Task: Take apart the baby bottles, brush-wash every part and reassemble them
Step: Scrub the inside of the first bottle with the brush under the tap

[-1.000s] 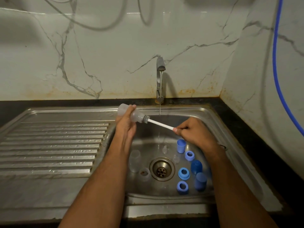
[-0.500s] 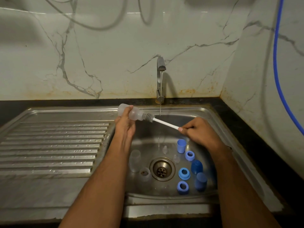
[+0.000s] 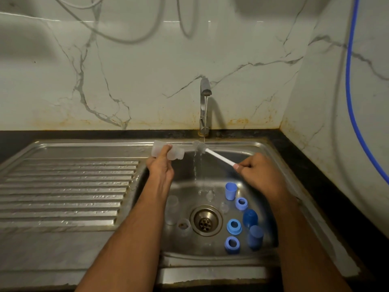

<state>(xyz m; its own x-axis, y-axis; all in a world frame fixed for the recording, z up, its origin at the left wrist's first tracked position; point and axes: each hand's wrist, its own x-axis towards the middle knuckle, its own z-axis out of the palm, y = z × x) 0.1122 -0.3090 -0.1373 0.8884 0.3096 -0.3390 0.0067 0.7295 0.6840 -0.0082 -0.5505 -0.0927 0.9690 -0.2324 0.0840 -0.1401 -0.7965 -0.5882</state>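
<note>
Clear bottle (image 3: 167, 152) in left hand (image 3: 160, 167), brush (image 3: 212, 153) (under running water (image 3: 202, 161)) in right hand (image 3: 257, 174).

Steel sink (image 3: 259, 148) (wet): blue caps (image 3: 230, 190), collars (image 3: 234, 226), clear bottles (image 3: 171, 209).

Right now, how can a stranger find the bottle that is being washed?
Start at the tap over the sink. Look left of the running water: the left hand holds a clear bottle sideways. Unlike the parts on the sink floor, it is lifted.
</note>
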